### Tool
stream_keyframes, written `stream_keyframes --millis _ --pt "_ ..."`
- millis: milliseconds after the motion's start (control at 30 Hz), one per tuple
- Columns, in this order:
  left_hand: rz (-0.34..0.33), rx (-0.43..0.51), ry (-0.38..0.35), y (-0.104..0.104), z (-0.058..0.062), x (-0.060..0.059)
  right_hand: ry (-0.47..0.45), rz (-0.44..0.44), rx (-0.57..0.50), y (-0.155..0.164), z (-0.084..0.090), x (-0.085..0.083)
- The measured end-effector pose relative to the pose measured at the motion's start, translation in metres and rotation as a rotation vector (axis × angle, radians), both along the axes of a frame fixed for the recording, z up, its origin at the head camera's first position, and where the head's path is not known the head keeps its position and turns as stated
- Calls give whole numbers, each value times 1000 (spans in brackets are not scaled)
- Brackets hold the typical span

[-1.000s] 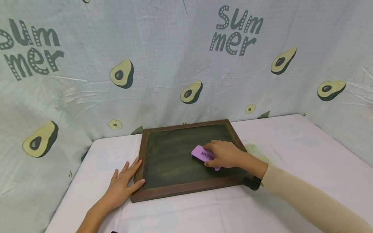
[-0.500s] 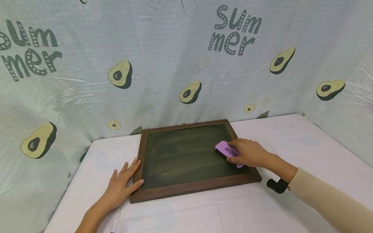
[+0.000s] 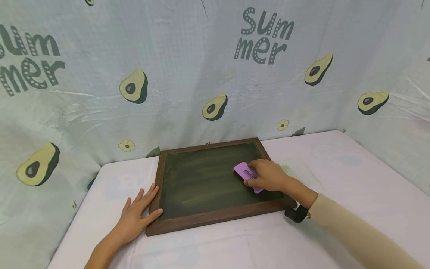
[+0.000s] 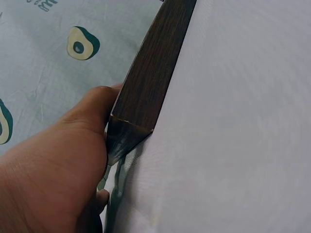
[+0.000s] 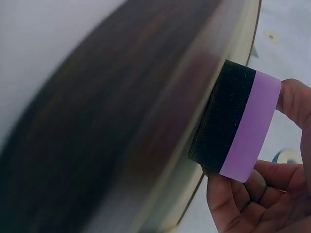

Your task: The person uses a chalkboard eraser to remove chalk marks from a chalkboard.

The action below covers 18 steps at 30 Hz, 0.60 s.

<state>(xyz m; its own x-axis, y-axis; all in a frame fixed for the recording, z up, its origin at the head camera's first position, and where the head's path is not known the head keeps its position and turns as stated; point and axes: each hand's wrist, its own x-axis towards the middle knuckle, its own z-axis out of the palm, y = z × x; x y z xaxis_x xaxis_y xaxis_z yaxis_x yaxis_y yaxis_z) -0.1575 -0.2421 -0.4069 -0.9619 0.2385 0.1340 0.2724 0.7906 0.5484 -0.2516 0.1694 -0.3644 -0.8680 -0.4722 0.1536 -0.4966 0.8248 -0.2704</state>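
A chalkboard (image 3: pixel 201 172) in a brown wooden frame lies on the table, with faint pale smears on its dark surface. My right hand (image 3: pixel 268 175) grips a purple board eraser (image 3: pixel 244 170) over the board's right half. In the right wrist view the eraser's black felt (image 5: pixel 223 114) faces the board, with thumb and fingers on opposite sides of the purple back. My left hand (image 3: pixel 132 218) rests on the board's left frame edge, fingers spread and thumb on the frame. The left wrist view shows this hand (image 4: pixel 58 155) against the wooden frame (image 4: pixel 150 63).
A pale pink cloth covers the table (image 3: pixel 215 246). Behind and at both sides hangs a light curtain (image 3: pixel 181 74) printed with avocados and lettering. A black band (image 3: pixel 296 214) is on the right wrist, near the board's front right corner.
The eraser moved right across the board with my right hand, then back left towards the middle. My left hand stays at the left frame edge. The head view has shifted slightly.
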Motion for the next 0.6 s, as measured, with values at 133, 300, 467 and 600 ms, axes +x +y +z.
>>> stream_keyframes --millis 133,300,467,600 --pt "2 2 0 -1 0 1 -10 5 16 -29 1 -3" --pt "5 -3 14 -1 0 -1 -11 30 29 -65 3 -3" --pt "6 6 9 0 -1 -2 -18 67 77 -96 6 3" --pt "12 3 9 0 -1 -1 -36 121 90 -121 8 9"
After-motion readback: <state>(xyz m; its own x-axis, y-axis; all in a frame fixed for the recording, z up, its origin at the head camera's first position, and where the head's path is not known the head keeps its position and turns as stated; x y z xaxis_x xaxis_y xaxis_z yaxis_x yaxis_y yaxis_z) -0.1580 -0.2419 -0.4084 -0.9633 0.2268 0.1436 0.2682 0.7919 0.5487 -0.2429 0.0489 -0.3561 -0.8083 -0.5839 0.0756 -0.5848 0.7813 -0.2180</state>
